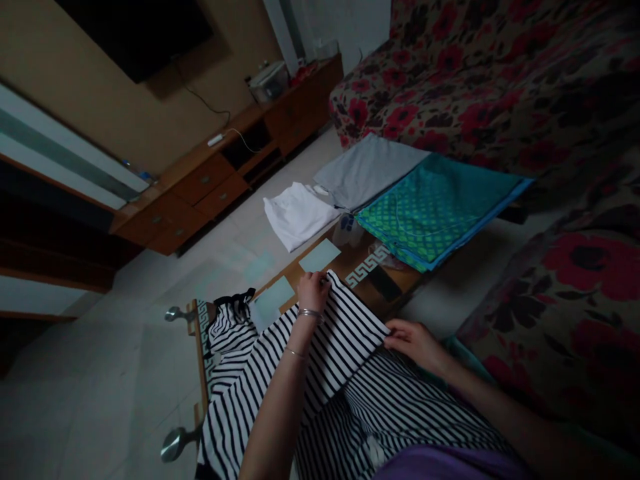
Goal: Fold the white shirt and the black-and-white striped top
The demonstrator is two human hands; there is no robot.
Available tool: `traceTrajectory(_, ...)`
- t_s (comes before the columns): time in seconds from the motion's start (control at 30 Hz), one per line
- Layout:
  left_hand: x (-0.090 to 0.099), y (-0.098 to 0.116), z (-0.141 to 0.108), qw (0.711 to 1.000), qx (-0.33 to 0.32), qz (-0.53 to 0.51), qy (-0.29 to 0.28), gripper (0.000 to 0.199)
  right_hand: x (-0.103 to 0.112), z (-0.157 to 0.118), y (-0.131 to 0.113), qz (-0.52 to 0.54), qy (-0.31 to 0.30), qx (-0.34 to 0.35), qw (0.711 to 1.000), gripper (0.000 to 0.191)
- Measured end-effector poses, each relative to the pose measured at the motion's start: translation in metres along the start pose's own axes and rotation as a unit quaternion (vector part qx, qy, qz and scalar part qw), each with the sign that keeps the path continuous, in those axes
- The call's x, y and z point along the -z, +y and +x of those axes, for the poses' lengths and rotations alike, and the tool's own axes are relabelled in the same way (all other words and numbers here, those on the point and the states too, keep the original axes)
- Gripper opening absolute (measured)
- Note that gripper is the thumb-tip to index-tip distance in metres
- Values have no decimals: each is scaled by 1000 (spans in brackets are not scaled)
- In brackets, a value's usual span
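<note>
Both grips, left hand (pixel 313 291) and right hand (pixel 415 341), pinch the edge of a striped shirt (pixel 330 353).

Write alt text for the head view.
A left hand with bangles and a right hand hold the edge of a black-and-white striped garment over a table with a Greek-key border. A white garment, a grey cloth and a green patterned cloth lie beyond, by a floral sofa.

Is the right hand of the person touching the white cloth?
No, the right hand is on the edge of the black-and-white striped garment, well apart from the white cloth.
</note>
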State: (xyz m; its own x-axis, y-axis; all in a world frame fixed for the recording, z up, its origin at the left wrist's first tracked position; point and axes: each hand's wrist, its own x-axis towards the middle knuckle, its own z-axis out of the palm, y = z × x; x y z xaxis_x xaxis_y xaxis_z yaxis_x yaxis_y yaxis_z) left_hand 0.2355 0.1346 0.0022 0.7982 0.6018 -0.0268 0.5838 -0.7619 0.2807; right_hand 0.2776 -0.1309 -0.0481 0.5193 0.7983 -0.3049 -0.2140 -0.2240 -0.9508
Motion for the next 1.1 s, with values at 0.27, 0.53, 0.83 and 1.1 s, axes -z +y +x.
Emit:
traceTrajectory(0.27,-4,-13,22,997,11,-72,-25,8,2,5,4,-19,-17,12,1000,19)
traceTrajectory(0.53,-13,-14,30,999,9,-46,9,11,4,4,10,-25,0,19,999,25)
traceTrajectory(0.83,8,-31,11,990,-44,-135,-17,37,8,3,14,-96,22,54,994,30)
traceTrajectory(1.1,63,-110,-54,983,35,93,-153,33,8,1,9,-122,35,83,988,33)
